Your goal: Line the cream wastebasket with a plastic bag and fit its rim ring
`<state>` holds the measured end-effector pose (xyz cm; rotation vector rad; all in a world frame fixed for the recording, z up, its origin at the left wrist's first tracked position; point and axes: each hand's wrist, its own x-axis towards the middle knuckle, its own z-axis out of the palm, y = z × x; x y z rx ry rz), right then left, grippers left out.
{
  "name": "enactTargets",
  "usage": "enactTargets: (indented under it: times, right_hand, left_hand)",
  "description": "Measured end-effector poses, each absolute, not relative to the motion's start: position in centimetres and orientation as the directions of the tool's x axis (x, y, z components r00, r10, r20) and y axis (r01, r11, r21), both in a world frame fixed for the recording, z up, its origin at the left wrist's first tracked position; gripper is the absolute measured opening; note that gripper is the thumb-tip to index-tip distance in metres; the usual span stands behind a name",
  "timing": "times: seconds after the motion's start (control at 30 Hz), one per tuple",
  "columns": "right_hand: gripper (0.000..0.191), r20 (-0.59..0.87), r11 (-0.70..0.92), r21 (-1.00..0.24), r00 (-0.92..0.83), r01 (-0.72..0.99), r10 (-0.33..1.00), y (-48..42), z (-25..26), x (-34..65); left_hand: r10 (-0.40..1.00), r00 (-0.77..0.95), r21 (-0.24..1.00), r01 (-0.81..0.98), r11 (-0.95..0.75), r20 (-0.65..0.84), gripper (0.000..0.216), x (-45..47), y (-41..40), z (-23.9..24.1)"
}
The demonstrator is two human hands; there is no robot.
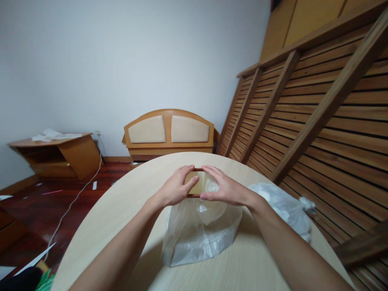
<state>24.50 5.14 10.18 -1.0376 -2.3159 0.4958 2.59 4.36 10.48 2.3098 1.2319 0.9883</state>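
Note:
Between my hands is a small rectangular thing with brown edges (198, 196) and a yellowish, see-through-looking middle. My left hand (178, 186) grips its left end, with the thumb lying over the front. My right hand (224, 188) holds the right end, fingers along the top edge and thumb at the bottom edge. A clear plastic bag (200, 242) spreads over the table just below it, and part of the plastic reaches up to my right hand. Whether the bag is attached to the rectangular thing, I cannot tell.
The round pale table (121, 214) carries a knotted white plastic bag (281, 206) by my right forearm. Slatted wooden panels (321, 133) lean along the right. Beyond are a padded headboard (168, 129), a low wooden desk (60, 155) and a cable (75, 198) on the floor.

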Motion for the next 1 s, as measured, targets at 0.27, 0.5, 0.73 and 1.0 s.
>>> enactTargets:
  times: [0.27,0.5,0.73,1.0]
  right_hand:
    - [0.103,0.370,0.655,-0.517,-0.547,0.551,0.751,5.3,10.0,24.4]
    - [0.107,0.342,0.641,-0.540,-0.553,0.546,0.760,5.3,10.3,24.3]
    - [0.107,0.381,0.644,-0.568,-0.530,0.512,0.758,5.9,9.2,24.4]
    - [0.110,0.391,0.626,-0.621,-0.506,0.472,0.769,6.5,8.7,24.6]
  left_hand:
    - [0.803,0.391,0.509,0.627,-0.590,0.450,0.053,2.4,4.5,10.2]
    - [0.803,0.404,0.517,0.618,-0.592,0.438,0.055,2.3,4.5,10.4]
    - [0.785,0.351,0.572,0.544,-0.614,0.510,0.049,2.4,4.7,9.5]
    - [0.724,0.378,0.557,0.467,-0.687,0.577,0.069,1.8,4.3,9.2]
